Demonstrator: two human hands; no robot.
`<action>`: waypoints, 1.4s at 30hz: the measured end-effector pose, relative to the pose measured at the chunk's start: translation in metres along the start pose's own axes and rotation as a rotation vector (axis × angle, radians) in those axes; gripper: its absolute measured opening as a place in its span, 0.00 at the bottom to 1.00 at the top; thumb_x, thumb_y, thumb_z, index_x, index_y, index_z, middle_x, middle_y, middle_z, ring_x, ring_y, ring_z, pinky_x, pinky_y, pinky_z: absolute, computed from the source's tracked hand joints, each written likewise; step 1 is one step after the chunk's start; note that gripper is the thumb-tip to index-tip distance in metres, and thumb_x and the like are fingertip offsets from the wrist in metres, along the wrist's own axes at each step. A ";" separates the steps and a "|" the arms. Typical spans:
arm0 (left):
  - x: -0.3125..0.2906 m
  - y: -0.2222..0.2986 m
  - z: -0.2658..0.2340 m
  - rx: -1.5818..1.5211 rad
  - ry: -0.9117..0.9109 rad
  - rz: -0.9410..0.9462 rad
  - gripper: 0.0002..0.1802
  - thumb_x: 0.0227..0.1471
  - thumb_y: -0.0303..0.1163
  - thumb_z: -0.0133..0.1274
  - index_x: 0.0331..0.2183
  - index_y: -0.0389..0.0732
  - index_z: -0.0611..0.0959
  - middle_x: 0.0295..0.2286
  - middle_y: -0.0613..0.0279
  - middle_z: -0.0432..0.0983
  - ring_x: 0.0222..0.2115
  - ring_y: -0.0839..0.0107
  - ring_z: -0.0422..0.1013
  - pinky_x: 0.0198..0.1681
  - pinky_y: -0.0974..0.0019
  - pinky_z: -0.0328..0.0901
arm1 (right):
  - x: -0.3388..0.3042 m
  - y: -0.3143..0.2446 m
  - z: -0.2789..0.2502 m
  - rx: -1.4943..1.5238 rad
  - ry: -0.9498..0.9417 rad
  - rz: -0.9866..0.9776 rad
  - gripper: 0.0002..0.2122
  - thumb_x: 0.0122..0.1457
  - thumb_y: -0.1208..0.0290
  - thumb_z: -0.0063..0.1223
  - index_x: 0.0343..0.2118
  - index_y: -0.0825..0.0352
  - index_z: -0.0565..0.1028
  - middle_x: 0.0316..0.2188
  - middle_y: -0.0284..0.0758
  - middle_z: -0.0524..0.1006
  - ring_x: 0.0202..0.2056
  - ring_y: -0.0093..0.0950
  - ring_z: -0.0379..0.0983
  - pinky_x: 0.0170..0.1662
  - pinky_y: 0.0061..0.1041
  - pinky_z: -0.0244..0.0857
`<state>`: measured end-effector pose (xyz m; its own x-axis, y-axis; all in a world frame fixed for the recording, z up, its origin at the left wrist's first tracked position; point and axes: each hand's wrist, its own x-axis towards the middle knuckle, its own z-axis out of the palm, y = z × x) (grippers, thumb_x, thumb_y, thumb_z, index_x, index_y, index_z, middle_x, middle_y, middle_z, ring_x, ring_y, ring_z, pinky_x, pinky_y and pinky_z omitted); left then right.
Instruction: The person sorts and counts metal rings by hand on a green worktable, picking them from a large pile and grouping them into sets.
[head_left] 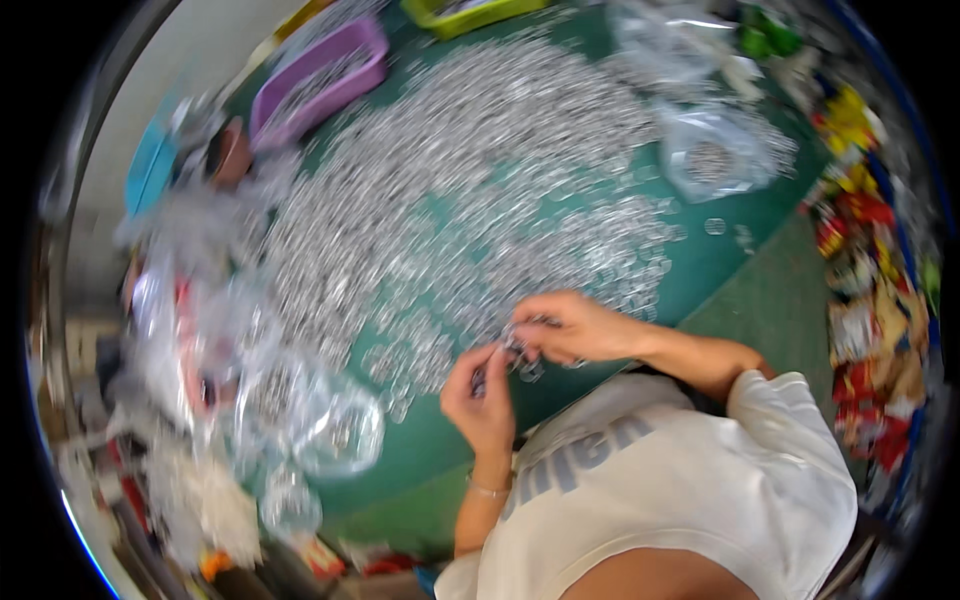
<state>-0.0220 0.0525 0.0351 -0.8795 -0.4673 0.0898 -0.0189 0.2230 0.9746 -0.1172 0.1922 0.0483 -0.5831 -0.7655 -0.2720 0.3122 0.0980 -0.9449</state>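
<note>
My left hand (482, 402) and my right hand (578, 328) meet at the near edge of a green table (700, 255). Their fingertips close around a small silvery metal piece (513, 345), blurred and partly covered by the fingers. Dark, shiny bits also show inside the curl of each hand, too smeared to name. Just beyond the hands spreads a wide heap of small ring-like metal pieces (510, 100), with a looser patch (600, 245) closer to me. A thin bracelet (488, 488) circles my left wrist.
At the far left stand a purple basket (378, 62) and a light-blue container (148, 170); a yellow-green basket (478, 20) sits at the back. Clear plastic bags lie left (350, 425) and far right (715, 130). Colourful packets (865, 400) line the right side.
</note>
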 end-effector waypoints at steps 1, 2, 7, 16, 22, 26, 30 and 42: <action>0.005 -0.005 0.009 0.080 0.018 0.187 0.04 0.44 0.18 0.52 0.28 0.32 0.78 0.24 0.55 0.75 0.24 0.69 0.73 0.28 0.72 0.65 | -0.002 0.002 -0.010 0.038 -0.031 -0.018 0.07 0.59 0.71 0.43 0.33 0.70 0.70 0.20 0.29 0.72 0.15 0.14 0.61 0.17 0.15 0.56; 0.008 -0.002 0.018 0.116 -0.058 0.300 0.04 0.44 0.17 0.52 0.28 0.32 0.78 0.24 0.54 0.75 0.24 0.67 0.73 0.28 0.71 0.66 | -0.007 0.007 -0.019 0.089 -0.058 -0.024 0.07 0.60 0.71 0.42 0.32 0.70 0.69 0.20 0.29 0.72 0.15 0.14 0.60 0.17 0.15 0.55; 0.007 0.018 0.043 0.269 -0.334 0.450 0.06 0.44 0.17 0.51 0.29 0.34 0.77 0.24 0.53 0.74 0.23 0.61 0.72 0.27 0.67 0.66 | -0.049 0.010 -0.035 -0.201 0.249 -0.093 0.07 0.59 0.73 0.44 0.36 0.70 0.69 0.22 0.31 0.75 0.16 0.14 0.64 0.20 0.15 0.58; 0.009 0.026 0.069 0.180 -0.428 0.255 0.13 0.47 0.18 0.49 0.38 0.36 0.77 0.19 0.62 0.74 0.20 0.81 0.67 0.24 0.78 0.61 | -0.102 -0.003 -0.090 -0.262 0.600 -0.151 0.08 0.57 0.69 0.47 0.35 0.69 0.71 0.19 0.31 0.75 0.19 0.15 0.67 0.20 0.16 0.61; 0.005 0.015 0.055 -0.155 -0.476 -0.205 0.12 0.52 0.23 0.46 0.41 0.35 0.76 0.17 0.68 0.69 0.16 0.82 0.61 0.17 0.80 0.53 | -0.168 -0.012 -0.257 -0.437 1.378 -0.443 0.08 0.57 0.69 0.46 0.32 0.69 0.72 0.17 0.26 0.69 0.14 0.13 0.60 0.16 0.15 0.54; 0.006 0.004 0.058 -0.590 -0.452 -0.541 0.11 0.56 0.28 0.45 0.40 0.35 0.74 0.16 0.71 0.58 0.12 0.86 0.49 0.12 0.82 0.44 | -0.187 0.001 -0.354 -0.321 1.365 -0.151 0.10 0.58 0.67 0.45 0.32 0.70 0.73 0.15 0.26 0.66 0.12 0.15 0.58 0.14 0.16 0.50; 0.008 -0.010 0.054 -0.956 -0.422 -0.751 0.15 0.56 0.32 0.44 0.43 0.33 0.71 0.20 0.69 0.59 0.15 0.84 0.51 0.13 0.82 0.46 | -0.175 -0.007 -0.339 0.069 1.335 -0.385 0.12 0.60 0.67 0.42 0.39 0.70 0.71 0.17 0.25 0.62 0.13 0.15 0.56 0.14 0.14 0.45; -0.006 -0.005 0.057 -1.519 -0.286 -0.871 0.27 0.60 0.42 0.29 0.53 0.32 0.60 0.55 0.48 0.54 0.58 0.56 0.49 0.58 0.49 0.49 | -0.037 0.011 -0.060 1.214 0.039 0.169 0.12 0.61 0.63 0.40 0.35 0.68 0.68 0.23 0.32 0.66 0.24 0.21 0.62 0.18 0.15 0.54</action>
<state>-0.0439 0.1023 0.0177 -0.9066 0.1795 -0.3819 -0.2118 -0.9763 0.0440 -0.1370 0.2600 0.0368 -0.4830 -0.7791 -0.3997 0.8702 -0.4780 -0.1197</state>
